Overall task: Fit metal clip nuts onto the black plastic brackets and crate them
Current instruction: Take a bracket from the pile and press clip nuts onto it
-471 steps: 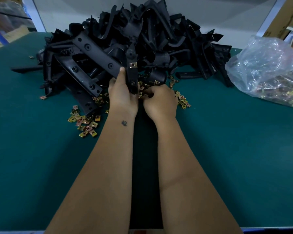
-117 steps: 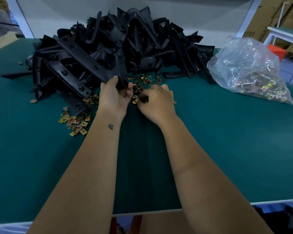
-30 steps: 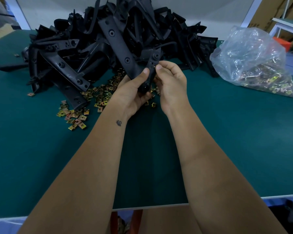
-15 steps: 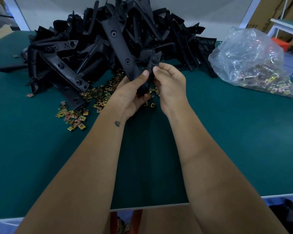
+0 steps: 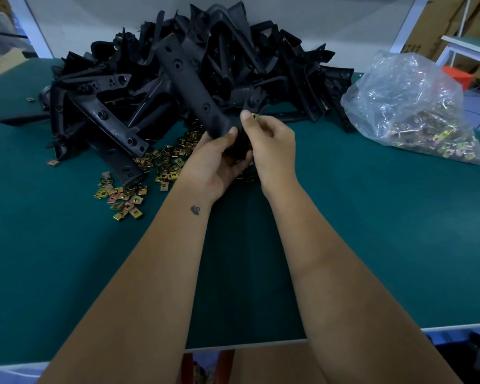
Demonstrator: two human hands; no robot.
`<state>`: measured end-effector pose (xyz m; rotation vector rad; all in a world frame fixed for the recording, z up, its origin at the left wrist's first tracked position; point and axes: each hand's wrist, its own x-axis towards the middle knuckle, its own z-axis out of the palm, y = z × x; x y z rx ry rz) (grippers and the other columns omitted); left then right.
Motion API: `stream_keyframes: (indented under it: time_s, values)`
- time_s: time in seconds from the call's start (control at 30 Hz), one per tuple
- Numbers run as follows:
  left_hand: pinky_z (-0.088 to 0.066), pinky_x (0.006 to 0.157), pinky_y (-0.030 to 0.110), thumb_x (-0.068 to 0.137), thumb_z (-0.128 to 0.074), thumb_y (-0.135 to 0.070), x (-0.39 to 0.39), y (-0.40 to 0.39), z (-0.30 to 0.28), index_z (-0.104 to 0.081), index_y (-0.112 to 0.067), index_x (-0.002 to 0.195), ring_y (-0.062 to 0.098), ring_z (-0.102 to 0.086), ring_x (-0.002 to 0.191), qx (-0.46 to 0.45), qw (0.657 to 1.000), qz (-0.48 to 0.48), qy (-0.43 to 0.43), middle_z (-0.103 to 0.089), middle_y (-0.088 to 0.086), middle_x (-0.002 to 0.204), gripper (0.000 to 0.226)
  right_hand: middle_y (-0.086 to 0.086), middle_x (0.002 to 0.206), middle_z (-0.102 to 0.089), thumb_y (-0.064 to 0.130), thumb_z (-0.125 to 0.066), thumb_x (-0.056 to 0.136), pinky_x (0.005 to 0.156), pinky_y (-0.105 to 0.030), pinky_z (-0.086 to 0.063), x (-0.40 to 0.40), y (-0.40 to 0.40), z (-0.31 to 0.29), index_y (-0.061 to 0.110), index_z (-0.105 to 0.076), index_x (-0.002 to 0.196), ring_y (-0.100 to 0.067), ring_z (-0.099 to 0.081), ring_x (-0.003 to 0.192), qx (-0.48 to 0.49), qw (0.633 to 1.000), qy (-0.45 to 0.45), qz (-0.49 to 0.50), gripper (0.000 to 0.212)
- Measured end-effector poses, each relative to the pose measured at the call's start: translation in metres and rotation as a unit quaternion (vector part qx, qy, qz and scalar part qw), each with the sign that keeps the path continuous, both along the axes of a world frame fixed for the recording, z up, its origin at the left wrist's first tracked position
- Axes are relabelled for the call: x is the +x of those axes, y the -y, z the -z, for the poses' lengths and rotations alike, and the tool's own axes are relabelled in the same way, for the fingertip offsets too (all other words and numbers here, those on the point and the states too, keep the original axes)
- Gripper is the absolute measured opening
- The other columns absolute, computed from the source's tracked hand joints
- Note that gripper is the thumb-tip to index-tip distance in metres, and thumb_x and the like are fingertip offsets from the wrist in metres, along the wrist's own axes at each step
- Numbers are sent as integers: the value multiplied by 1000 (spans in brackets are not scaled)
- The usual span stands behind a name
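Note:
A long black plastic bracket (image 5: 189, 87) slants up and to the left from my hands, above the green table. My left hand (image 5: 215, 162) grips its lower end, thumb on top. My right hand (image 5: 272, 145) pinches a gold metal clip nut (image 5: 254, 116) between thumb and forefinger, at the bracket's short right arm. Whether the nut sits on the plastic I cannot tell. Behind them lies a big pile of black brackets (image 5: 233, 59). Loose clip nuts (image 5: 161, 164) are scattered on the mat left of my left hand.
A clear plastic bag of clip nuts (image 5: 416, 112) lies at the right of the green table (image 5: 372, 231). The table's front edge runs under my forearms. Cardboard boxes and a white frame stand beyond the bag. No crate shows.
My right thumb and forefinger now show a gold clip nut at the bracket's short arm. The bracket and my left hand have hardly moved.

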<state>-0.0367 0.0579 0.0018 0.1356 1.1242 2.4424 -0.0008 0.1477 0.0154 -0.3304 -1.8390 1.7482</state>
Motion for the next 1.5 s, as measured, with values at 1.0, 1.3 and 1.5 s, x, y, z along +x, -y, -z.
stream_keyframes:
  time_s: [1.0,1.3,1.5]
  values:
    - [-58,62,27,98,-58,-11,-9,16,-6,-58,-5,96,20,-59,78,121,985,-90,87,-63,9,89,6,10,107,-68,14,-50,94,76,-24,-48,1,-12,4,23,-71,107,-8,-61,99,220,966,127,53,26]
    - [-56,61,25,98,-58,-10,-8,21,-8,-60,-7,85,17,-57,77,132,982,-103,89,-62,7,86,14,-2,114,-56,46,-61,84,82,-34,-26,-2,-8,15,32,-72,108,-28,-40,114,497,840,219,-11,30]
    - [-57,61,24,98,-58,-10,-6,20,-9,-60,-6,87,17,-57,77,125,982,-108,91,-62,7,86,12,-1,110,-59,36,-63,87,81,-32,-24,-2,-4,14,33,-74,100,-28,-41,113,482,856,188,-19,17]
